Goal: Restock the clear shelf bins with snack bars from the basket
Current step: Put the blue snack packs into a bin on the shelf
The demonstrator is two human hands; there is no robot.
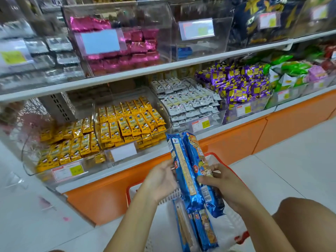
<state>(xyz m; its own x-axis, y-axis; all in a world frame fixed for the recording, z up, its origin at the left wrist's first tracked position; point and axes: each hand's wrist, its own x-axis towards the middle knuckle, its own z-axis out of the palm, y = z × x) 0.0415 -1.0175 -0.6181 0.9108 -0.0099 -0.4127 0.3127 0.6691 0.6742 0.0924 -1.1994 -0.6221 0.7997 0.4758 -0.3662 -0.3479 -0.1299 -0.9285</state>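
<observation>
Fingers [207,180] of both hands closed round two blue snack bars [183,170] over the basket [211,154].
At mid-length the right hand [225,186] wraps them, the left hand [160,180] pinches one edge; squaring them between the fingertips first should ease them into the near-empty clear bin [214,48] above.

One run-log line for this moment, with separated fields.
left hand grips blue bars | right hand grips them too | basket holds spare bars
</observation>
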